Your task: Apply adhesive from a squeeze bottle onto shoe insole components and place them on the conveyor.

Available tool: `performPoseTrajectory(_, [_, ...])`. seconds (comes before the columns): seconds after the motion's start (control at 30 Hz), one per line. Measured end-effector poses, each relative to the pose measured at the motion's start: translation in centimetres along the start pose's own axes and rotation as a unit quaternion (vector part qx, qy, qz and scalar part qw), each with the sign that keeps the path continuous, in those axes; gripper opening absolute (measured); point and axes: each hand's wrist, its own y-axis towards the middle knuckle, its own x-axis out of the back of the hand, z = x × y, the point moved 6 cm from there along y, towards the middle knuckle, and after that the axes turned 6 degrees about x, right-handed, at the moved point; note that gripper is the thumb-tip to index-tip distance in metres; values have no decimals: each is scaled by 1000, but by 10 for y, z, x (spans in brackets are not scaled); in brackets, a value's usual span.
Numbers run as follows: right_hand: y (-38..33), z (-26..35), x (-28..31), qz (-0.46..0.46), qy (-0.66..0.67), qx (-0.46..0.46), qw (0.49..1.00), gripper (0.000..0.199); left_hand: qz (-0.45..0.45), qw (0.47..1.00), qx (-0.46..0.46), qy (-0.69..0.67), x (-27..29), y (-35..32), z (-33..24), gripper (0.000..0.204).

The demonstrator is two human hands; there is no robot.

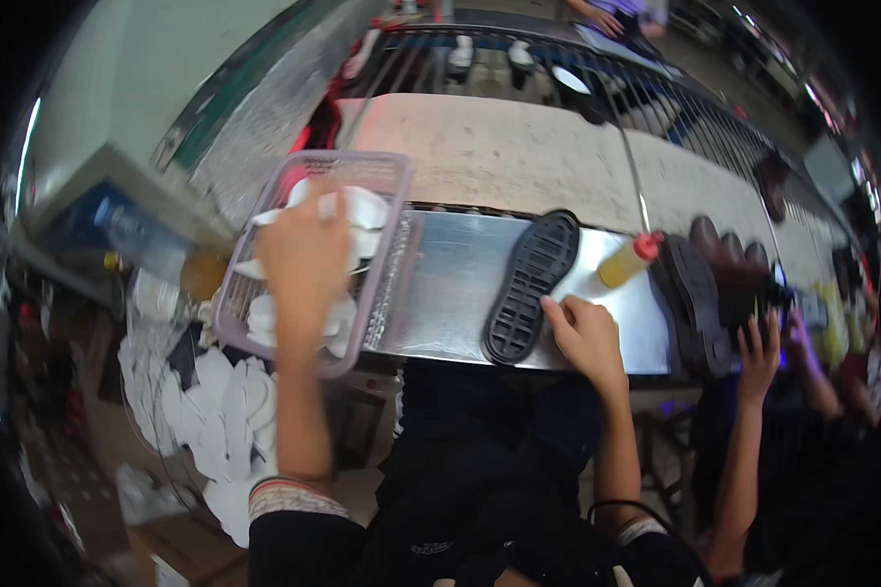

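My left hand [308,245] is over a pale pink plastic basket [398,191], smeared by motion. Its fingers reach among white, flat, curved pieces [365,208] lying inside, and whether they grip one is hidden. On the metal tabletop [440,284] lies a black shoe sole [531,289], its ribbed, hollowed side facing up. Beside the sole's right edge rests my right hand [587,338], fingers curled in, thumb close to the edge; nothing shows in it. Behind that hand is a squeeze bottle [628,260] with yellow liquid and a red cap, leaning over.
Dark soles [693,303] lie at the table's right end, near a co-worker's hands [762,352]. Beyond the table runs a pale conveyor belt [489,147], then a rack [597,73] carrying shoes. A heap of white pieces [220,401] hangs below the basket at left.
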Motion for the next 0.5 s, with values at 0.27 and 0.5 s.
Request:
performPoseTrajectory(0.27, [-55,-59,23,-156,259,-57,951,38,368,924,-23,101,-84,8,84,39])
performPoseTrajectory(0.5, [-65,-62,22,-35,351,26,935,26,191,972,-32,131,-4,5,62,41])
